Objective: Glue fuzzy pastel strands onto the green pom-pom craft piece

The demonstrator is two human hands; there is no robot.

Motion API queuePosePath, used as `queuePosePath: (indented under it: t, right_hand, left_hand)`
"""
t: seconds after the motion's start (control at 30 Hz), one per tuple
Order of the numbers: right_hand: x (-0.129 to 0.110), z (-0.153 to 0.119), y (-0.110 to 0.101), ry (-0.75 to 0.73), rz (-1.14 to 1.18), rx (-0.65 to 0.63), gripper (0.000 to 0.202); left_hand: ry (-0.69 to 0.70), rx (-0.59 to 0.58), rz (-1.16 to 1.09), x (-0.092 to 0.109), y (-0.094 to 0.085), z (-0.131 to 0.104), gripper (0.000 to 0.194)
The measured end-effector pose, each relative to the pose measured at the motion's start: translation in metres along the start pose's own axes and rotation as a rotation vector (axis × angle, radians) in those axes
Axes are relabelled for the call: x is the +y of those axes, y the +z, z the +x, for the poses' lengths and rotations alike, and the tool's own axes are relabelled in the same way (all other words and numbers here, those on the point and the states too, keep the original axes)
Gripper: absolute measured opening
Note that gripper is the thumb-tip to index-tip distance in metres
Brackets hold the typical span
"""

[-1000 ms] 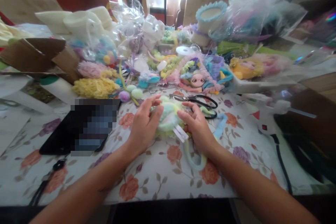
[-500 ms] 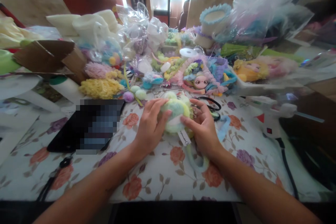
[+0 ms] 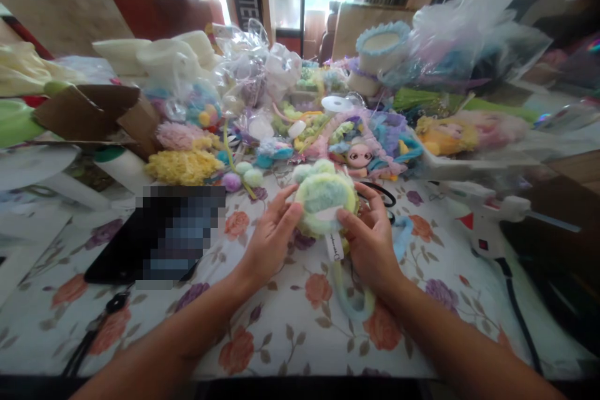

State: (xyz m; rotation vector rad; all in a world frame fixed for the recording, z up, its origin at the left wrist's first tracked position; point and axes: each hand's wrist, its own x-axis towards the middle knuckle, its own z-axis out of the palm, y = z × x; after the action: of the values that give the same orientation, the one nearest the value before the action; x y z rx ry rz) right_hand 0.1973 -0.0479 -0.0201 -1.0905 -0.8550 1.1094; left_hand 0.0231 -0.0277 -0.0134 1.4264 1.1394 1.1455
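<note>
The left hand (image 3: 269,240) and right hand (image 3: 375,240) each pinch an edge of a fuzzy yellow-green plush disc (image 3: 323,190), held just above the floral tablecloth (image 3: 293,306). It looks largely formed: yellow rim around the centre, at least 2 pom-poms (image 3: 322,167) at the far edge, printed label (image 3: 334,247) hanging nearest the wearer. Whether anything remains, I can't tell. The glue gun (image 3: 490,240) lies well apart.

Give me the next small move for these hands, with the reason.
Perhaps press the white strip down with the thumb of the right hand: that thumb is at its edge, and the left hand holds the other side of the fuzzy pastel piece.
</note>
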Motion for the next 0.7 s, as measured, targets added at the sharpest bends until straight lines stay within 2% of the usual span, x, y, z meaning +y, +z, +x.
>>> queuePosePath:
  t: [0.1,0.3,0.47,0.7]
  right_hand:
    - [0.002,-0.001,0.000,0.050,0.014,-0.074,0.068]
    - [0.000,-0.002,-0.003,0.104,-0.018,-0.127,0.075]
    - [-0.003,0.001,-0.006,0.135,-0.023,-0.137,0.077]
    - [-0.001,0.002,-0.007,0.131,-0.032,-0.179,0.079]
  left_hand:
    - [-0.041,-0.068,-0.139,-0.005,0.004,0.001,0.056]
    - [-0.142,-0.001,-0.168,-0.013,0.003,0.003,0.048]
    - [-0.150,-0.144,-0.273,-0.005,0.000,0.005,0.044]
    - [-0.189,-0.174,-0.150,0.004,-0.006,0.004,0.071]
